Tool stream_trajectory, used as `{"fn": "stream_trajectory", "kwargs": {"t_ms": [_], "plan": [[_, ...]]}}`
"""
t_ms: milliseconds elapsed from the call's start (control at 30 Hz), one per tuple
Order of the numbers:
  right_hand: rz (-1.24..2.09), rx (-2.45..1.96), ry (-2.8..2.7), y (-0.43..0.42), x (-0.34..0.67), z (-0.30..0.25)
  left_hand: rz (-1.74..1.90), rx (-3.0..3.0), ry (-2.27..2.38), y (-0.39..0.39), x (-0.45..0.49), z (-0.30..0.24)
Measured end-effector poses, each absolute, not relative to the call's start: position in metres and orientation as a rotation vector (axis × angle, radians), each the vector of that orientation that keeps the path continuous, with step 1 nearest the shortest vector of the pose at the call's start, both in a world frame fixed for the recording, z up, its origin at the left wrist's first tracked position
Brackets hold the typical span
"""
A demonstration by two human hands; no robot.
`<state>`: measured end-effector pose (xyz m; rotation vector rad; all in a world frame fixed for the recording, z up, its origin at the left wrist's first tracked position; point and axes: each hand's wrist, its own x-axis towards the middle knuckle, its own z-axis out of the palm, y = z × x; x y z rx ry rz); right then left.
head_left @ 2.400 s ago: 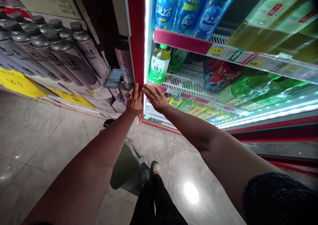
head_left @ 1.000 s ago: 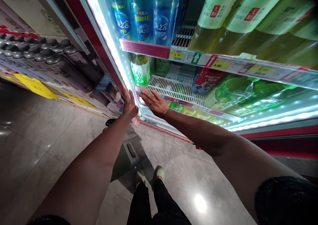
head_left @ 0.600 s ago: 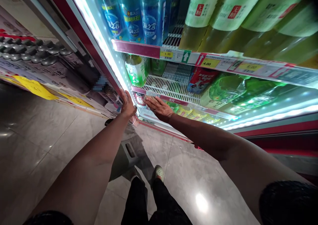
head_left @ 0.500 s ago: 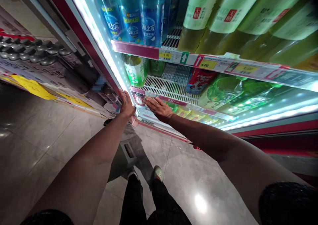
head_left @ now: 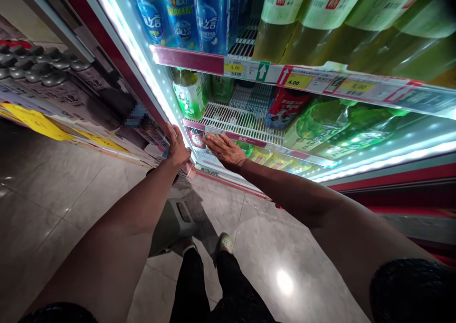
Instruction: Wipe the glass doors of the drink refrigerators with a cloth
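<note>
Lower shelf rail (head_left: 245,139) of an LED-lit beverage cooler (head_left: 392,173), just beside the fingertips of the right hand (head_left: 225,149) — long axis slanting from between nine and ten o'clock to between three and four, mostly stretching away on the latter side. Nearer by far: right hand, reaching in from four o'clock. At nine o'clock from those fingertips, left hand (head_left: 178,147) on the red side frame (head_left: 106,33), next to the light strip (head_left: 132,47).

Right grip flat, fingers straight and close together over a small pale wad, likely a cloth (head_left: 212,136); pinched or merely pressed — cannot tell. Left grip with fingers laid up along the frame, thumb out toward four o'clock; closed around the edge or not, cannot tell. Between ten and eleven from the right hand, a green-tea bottle (head_left: 188,95).
</note>
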<state>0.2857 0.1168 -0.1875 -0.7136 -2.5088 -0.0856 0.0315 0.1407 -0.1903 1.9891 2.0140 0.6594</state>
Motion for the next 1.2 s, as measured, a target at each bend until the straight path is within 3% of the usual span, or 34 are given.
{"fn": "stream_trajectory", "kwargs": {"t_ms": [533,900,1200], "plan": [[0.041,-0.815,-2.507,0.113,0.279,-0.19,0.673,1.957,1.975,0.137,0.031,-0.188],[-0.015,-0.809,-2.488,0.095,0.312,-0.208,0.615,1.891,2.024,0.131,0.03,-0.169],[-0.122,-0.867,-2.409,0.082,0.34,-0.187,0.634,1.898,2.025,0.126,0.042,-0.165]]}}
